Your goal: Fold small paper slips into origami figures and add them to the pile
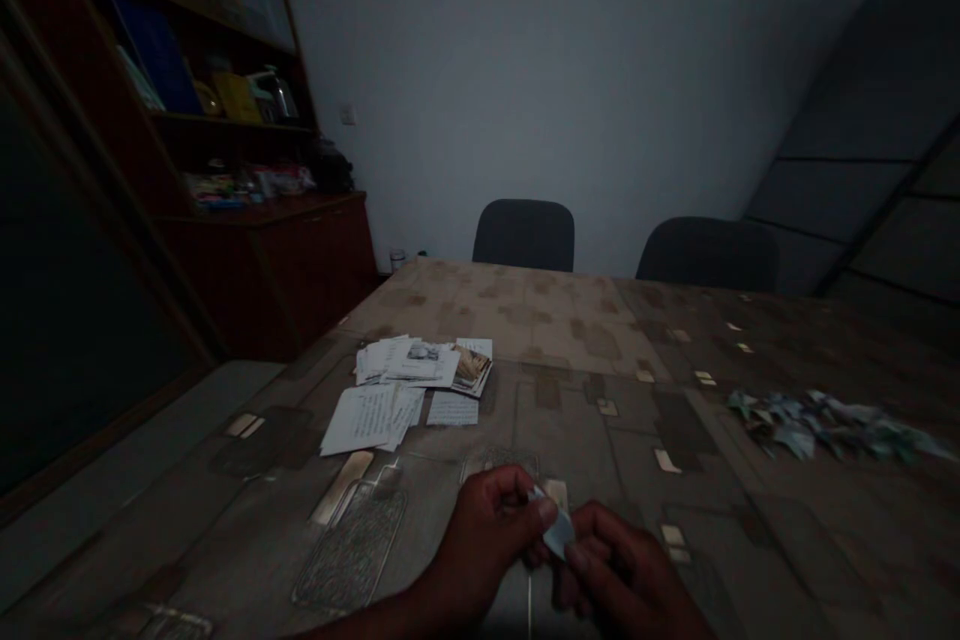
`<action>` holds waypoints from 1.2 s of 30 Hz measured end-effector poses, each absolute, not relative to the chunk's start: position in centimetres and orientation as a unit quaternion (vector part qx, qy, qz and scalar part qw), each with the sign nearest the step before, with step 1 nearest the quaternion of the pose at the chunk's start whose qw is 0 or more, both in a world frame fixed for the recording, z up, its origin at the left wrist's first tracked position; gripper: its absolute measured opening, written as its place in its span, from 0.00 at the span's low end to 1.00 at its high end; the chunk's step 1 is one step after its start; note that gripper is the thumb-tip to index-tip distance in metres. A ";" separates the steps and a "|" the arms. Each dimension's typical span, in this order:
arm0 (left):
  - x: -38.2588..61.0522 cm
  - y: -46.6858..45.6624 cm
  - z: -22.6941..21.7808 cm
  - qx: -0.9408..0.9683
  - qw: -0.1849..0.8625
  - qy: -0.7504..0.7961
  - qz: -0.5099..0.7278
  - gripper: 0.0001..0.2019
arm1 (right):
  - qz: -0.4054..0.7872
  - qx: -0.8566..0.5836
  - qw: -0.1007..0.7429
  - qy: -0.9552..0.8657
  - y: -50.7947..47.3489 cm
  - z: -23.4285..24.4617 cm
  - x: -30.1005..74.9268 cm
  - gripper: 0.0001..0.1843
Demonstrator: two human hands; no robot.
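Both my hands meet low in the middle of the view, over the near edge of the table (570, 340). My left hand (487, 535) and my right hand (622, 570) pinch a small pale piece of paper (556, 526) between thumbs and fingertips. The paper looks partly folded; its shape is hard to make out in the dim light. A pile of small folded paper pieces (825, 423) lies on the table to the right. To the left lie several loose printed sheets and cards (409, 385).
The table wears a patterned brown cloth. Two dark chairs (525, 234) stand at its far side against a pale wall. A wooden cabinet with filled shelves (225, 120) stands at the left. The room is dark.
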State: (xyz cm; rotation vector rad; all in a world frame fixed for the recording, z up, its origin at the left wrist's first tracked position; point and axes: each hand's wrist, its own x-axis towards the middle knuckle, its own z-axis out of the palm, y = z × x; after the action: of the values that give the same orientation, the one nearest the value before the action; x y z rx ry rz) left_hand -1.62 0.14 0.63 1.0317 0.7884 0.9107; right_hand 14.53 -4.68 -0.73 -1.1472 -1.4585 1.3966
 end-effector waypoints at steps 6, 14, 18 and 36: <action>-1.7 0.7 0.5 0.454 0.709 0.347 0.414 0.21 | 0.576 -0.446 0.398 -0.558 -4.5 -0.4 14.6 0.22; -1.6 0.3 1.3 0.454 0.699 0.359 0.420 0.20 | 0.542 -0.472 0.394 -0.573 -4.7 -0.2 14.5 0.25; -1.7 0.0 1.4 0.466 0.679 0.372 0.429 0.17 | 0.529 -0.488 0.397 -0.569 -5.1 -0.1 14.2 0.25; -1.9 1.2 0.7 0.419 0.714 0.358 0.431 0.18 | 0.485 -0.502 0.432 -0.572 -4.9 0.1 14.4 0.25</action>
State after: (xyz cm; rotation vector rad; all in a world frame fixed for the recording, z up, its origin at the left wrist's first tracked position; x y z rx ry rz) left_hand -1.93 1.24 0.69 0.9279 0.7939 0.9553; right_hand 14.41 -4.94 0.05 -1.2514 -1.4253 1.2079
